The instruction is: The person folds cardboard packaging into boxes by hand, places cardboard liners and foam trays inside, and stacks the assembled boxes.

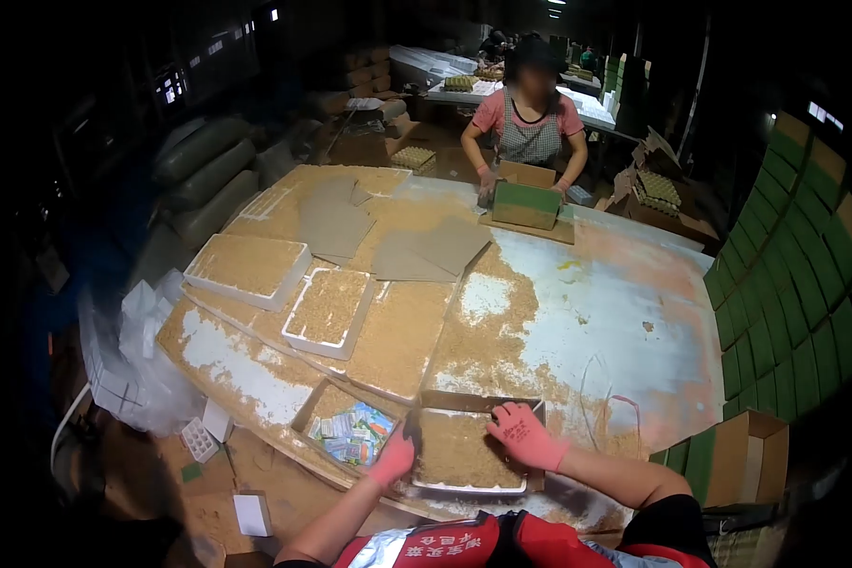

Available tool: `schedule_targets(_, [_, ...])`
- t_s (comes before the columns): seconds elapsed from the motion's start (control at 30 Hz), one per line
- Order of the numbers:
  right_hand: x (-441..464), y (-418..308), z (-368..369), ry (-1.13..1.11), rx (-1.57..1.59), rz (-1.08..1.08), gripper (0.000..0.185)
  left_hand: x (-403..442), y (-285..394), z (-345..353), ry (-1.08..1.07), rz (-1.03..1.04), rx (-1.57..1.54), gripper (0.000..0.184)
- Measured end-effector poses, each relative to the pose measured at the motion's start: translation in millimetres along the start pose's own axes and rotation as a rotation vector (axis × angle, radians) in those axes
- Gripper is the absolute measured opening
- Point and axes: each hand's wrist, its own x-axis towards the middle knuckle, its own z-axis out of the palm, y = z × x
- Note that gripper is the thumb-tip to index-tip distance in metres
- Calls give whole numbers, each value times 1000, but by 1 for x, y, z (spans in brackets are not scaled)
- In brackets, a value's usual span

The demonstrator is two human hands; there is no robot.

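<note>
My right hand (pixel 525 436), in a pink glove with dark fingertips, rests at the right side of a white foam tray (pixel 470 487) filled with tan, sawdust-like material. The tray sits against a cardboard box (pixel 483 401) at the near table edge. My left hand (pixel 395 456), gloved the same way, is between this tray and a cardboard box (pixel 305 409) to its left, which holds blue, green and white packets (pixel 354 434) on tan material. The left fingertips are at the tray's left edge; their grip is hard to make out.
Two more filled foam trays (pixel 273 301) (pixel 339 352) and flat cardboard sheets (pixel 431 254) lie on the table (pixel 615 312). Across it, a person in a checked apron handles a green box (pixel 525 205). Green boxes (pixel 786 275) are stacked at right; an open carton (pixel 750 459) stands nearer.
</note>
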Motion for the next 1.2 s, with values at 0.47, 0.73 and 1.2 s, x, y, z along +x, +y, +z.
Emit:
schedule_targets(0.47, [328, 235, 98, 626, 863, 803, 61, 14, -61, -78, 198, -261, 909, 51])
schedule_targets(0.73, [380, 281, 208, 815, 1470, 1253, 39, 3, -69, -102, 174, -168, 602, 24])
schedule_targets(1.2, [-6, -25, -42, -303, 285, -224, 31, 0, -100, -109, 46, -239, 710, 37])
